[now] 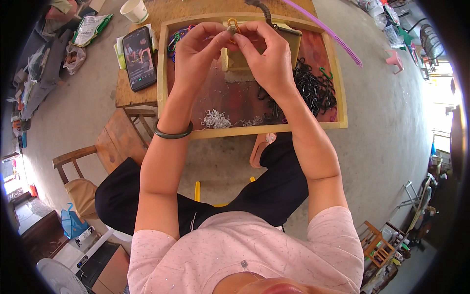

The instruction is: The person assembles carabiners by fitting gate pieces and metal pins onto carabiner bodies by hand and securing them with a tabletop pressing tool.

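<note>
Above a wooden-rimmed tray (pixel 264 131), my left hand (pixel 199 49) and my right hand (pixel 269 56) meet fingertip to fingertip. Between them is a small orange hook (pixel 232 22), its curved end standing up past the fingers; the rest is mostly hidden. Both hands are closed in a pinch. Behind them a yellowish block-like fixture (pixel 292 44) stands in the tray, with a dark lever (pixel 264 11) rising from it. Black hooks (pixel 313 90) are heaped on the tray's right, with a green hook (pixel 326 73) among them. Small silvery metal bits (pixel 215 119) lie near the front edge.
Left of the tray, a phone (pixel 139 59) leans on a packet on the wooden table (pixel 128 95). A paper cup (pixel 134 11) stands behind it. Coloured hooks (pixel 174 41) lie in the tray's left corner. A purple strip (pixel 338 41) crosses the far right. A wooden chair (pixel 117 134) is at left.
</note>
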Action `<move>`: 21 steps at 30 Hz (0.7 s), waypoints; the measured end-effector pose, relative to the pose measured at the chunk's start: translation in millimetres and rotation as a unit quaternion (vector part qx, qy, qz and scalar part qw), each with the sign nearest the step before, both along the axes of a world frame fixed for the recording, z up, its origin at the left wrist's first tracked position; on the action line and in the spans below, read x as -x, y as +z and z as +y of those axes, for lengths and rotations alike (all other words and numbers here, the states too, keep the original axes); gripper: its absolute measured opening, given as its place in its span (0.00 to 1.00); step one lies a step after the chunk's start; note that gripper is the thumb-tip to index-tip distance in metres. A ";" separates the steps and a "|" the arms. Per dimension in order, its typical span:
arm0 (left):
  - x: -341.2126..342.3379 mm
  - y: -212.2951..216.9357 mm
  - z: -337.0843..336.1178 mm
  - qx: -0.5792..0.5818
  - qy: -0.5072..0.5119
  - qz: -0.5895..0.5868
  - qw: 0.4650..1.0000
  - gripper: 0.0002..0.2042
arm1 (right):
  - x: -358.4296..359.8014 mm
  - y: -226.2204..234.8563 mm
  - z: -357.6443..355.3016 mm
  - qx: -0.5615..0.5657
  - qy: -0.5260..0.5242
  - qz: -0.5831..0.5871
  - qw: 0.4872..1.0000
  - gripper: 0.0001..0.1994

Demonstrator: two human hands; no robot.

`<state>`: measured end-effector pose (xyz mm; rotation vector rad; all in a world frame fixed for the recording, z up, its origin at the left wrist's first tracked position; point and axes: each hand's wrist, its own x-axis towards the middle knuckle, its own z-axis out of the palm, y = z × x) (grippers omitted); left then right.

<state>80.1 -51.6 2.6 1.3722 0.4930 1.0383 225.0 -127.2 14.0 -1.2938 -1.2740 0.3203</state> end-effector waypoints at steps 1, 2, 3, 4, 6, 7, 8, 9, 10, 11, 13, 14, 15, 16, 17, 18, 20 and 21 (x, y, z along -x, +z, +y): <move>-0.3 -2.3 1.1 0.001 0.001 0.001 1.000 0.07 | 0.2 0.6 -0.1 0.008 -0.003 -0.005 1.000 0.07; -1.3 -4.7 1.9 -0.017 -0.001 -0.017 1.000 0.08 | 0.1 1.4 -0.4 0.017 -0.006 -0.010 1.000 0.07; -1.4 -6.5 2.0 -0.035 -0.003 -0.034 0.999 0.08 | -0.2 3.2 -0.7 0.018 -0.005 -0.010 1.000 0.07; -1.1 -6.3 2.1 -0.033 -0.005 -0.034 0.999 0.08 | -1.6 5.8 -1.1 0.007 -0.019 -0.050 0.999 0.06; 0.2 -4.8 2.6 -0.040 0.009 0.031 0.999 0.08 | -4.7 5.2 -1.2 -0.003 -0.033 -0.089 0.995 0.06; -1.0 -6.2 2.5 -0.039 0.009 0.032 0.999 0.08 | -6.5 3.4 1.2 -0.032 -0.040 -0.126 0.991 0.06; -3.6 -8.6 2.5 -0.036 0.003 -0.007 0.999 0.08 | -7.6 2.7 2.7 -0.062 -0.046 -0.162 0.984 0.06; -4.8 -10.0 2.4 -0.033 -0.003 -0.046 0.998 0.08 | -8.4 3.0 2.8 -0.062 -0.046 -0.161 0.984 0.06; -5.2 -8.8 1.4 -0.032 -0.004 -0.046 0.998 0.08 | -10.4 4.5 2.2 -0.070 -0.051 -0.188 0.978 0.07; -5.0 -6.2 0.0 -0.038 -0.001 -0.027 0.999 0.08 | -12.6 5.0 1.5 -0.078 -0.055 -0.216 0.972 0.07; -3.7 -5.8 -0.4 -0.043 0.002 -0.007 0.999 0.07 | -20.0 3.3 3.7 -0.089 -0.065 -0.256 0.961 0.08; -1.5 -6.9 0.6 -0.050 0.001 0.014 0.999 0.08 | -22.4 3.2 4.0 -0.100 -0.074 -0.295 0.947 0.09; -0.5 -7.6 1.0 -0.057 -0.001 0.036 0.998 0.08 | -24.1 3.7 2.4 -0.100 -0.074 -0.295 0.947 0.09; -0.2 -8.3 1.0 -0.056 -0.001 0.036 0.998 0.08 | -24.1 7.2 0.5 -0.093 -0.074 -0.307 0.944 0.09; 0.0 -8.9 1.1 -0.069 0.005 0.039 0.997 0.08 | -23.9 8.8 -0.6 -0.086 -0.074 -0.319 0.941 0.10; 0.2 -9.5 1.2 -0.082 0.010 0.042 0.996 0.08 | -24.2 7.6 0.0 -0.085 -0.074 -0.318 0.941 0.10; -2.0 -10.7 1.1 -0.062 -0.007 0.011 0.998 0.07 | -25.9 5.1 1.5 -0.100 -0.065 -0.287 0.950 0.09; -2.6 -10.9 1.0 -0.042 -0.024 -0.019 0.999 0.06 | -24.9 3.8 1.2 -0.100 -0.065 -0.287 0.950 0.09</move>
